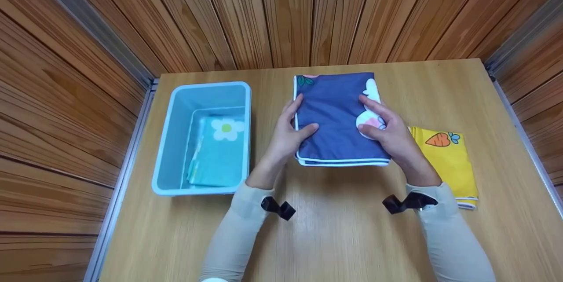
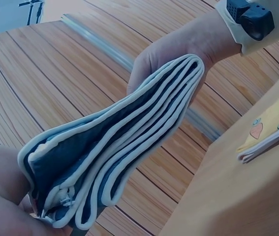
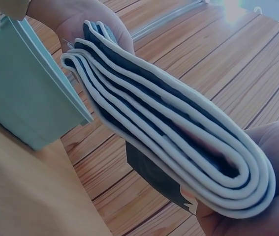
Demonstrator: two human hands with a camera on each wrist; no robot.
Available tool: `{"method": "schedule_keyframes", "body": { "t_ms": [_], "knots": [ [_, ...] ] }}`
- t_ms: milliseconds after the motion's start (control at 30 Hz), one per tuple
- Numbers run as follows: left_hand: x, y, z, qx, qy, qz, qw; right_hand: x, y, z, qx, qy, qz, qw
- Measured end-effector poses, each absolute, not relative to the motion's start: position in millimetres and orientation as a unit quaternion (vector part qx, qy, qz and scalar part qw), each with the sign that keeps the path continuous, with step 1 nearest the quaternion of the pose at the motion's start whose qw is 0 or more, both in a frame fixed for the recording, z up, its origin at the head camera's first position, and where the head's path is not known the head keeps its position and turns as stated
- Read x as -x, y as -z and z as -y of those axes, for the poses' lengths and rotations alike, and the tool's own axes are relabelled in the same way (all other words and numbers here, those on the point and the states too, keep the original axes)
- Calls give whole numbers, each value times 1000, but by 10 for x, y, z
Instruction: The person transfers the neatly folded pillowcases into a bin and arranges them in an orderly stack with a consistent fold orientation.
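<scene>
While both hands hold it, folded cloth: navy blue cloth, white piping, white and pink print on top, folded into a thick stack, over mid table near far edge.
left hand: left hand grips cloth's left edge, thumb on top, fingers curled along the side; clamped on the cloth.
right hand: right hand grips cloth's right side, thumb and fingers lying over the white print; clamped on the cloth.
wrist views: layered edges with white piping show, folds stacked; cloth looks raised off the table, wall planks visible behind it.
bin: light blue plastic bin left of the cloth, just beside left hand.
in bin: teal folded cloth with white flower print, lying flat on the bin floor.
yellow cloth: yellow folded cloth, carrot print, flat on table, right of the navy one, partly under right wrist.
sleeves: light sleeves, black wrist mounts on both.
</scene>
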State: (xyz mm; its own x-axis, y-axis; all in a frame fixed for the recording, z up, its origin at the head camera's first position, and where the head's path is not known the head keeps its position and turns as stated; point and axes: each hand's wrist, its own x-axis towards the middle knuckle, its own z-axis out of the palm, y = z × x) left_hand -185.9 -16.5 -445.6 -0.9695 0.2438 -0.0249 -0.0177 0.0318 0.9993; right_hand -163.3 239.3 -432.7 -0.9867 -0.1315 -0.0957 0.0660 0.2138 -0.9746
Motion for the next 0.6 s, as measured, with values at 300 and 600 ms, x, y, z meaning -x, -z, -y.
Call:
{"method": "schedule_keyframes", "body": {
  "t_ms": [300, 600],
  "knots": [
    [1866, 4434, 264, -82, -697, -705, 99, 1646, 4333, -2299, 17, 625, -776, 87],
    [1850, 4393, 338, -69, -687, -716, 103, 1649, 4298, -2229, 26, 630, -771, 86]
  ]
}}
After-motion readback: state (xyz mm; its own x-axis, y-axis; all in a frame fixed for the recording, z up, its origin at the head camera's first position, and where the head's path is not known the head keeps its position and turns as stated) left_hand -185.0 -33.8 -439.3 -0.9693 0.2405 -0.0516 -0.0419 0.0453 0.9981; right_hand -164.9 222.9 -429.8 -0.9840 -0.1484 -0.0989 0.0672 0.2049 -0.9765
